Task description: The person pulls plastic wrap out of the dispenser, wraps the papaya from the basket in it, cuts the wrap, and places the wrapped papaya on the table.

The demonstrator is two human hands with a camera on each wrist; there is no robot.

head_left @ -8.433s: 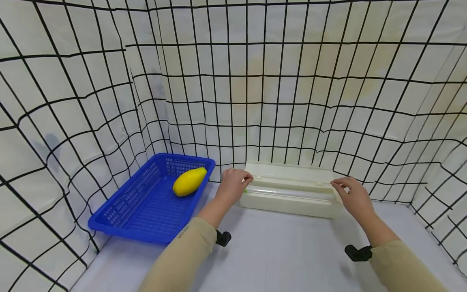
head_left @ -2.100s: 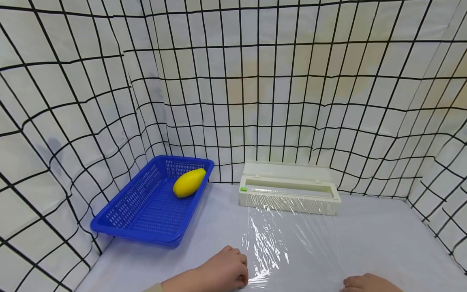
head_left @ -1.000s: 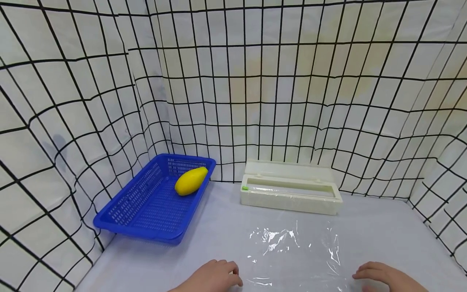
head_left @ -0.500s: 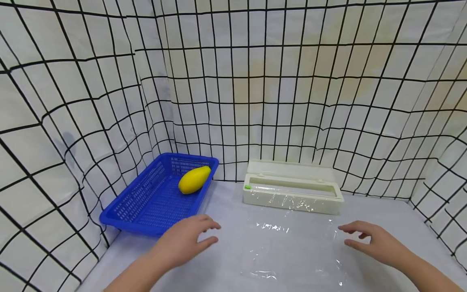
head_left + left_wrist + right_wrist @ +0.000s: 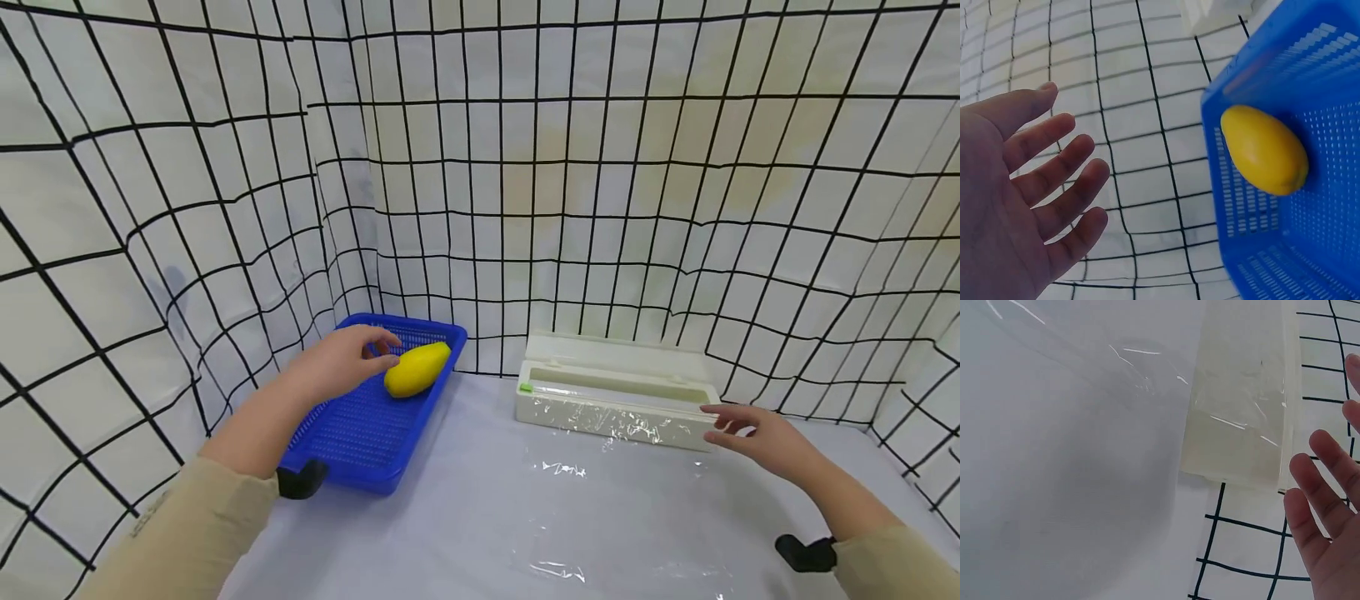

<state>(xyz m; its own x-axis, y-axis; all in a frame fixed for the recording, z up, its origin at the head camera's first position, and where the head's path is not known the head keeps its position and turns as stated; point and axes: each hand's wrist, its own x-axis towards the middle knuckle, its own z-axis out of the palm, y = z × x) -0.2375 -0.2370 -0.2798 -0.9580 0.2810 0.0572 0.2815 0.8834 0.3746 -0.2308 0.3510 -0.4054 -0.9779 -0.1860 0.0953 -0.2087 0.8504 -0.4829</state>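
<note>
Over the blue basket (image 5: 352,437), my left hand (image 5: 333,367) has relaxed fingers and holds nothing. Its fingertips overlap the left end of a smooth yellow fruit (image 5: 420,369), mango-like in shape, in the head view. The left wrist view shows a gap between that hand and the fruit (image 5: 1265,150), which lies against the basket's end wall. My right hand (image 5: 765,442), loose and holding nothing, is at the right end of a white cling film dispenser (image 5: 600,417) with its lid up. Clear cling film (image 5: 562,470) runs from the dispenser over the table toward me.
A white-covered table (image 5: 450,533) lies under everything. Black wire grid (image 5: 570,217) over white sheeting walls in the back and both sides. The basket stands close to the left grid, the dispenser close to the back one.
Cling film was drawn out of the dispenser toward me and laid on the table, then released. My left hand moved up and left over the basket; my right hand moved forward to the dispenser's end.
</note>
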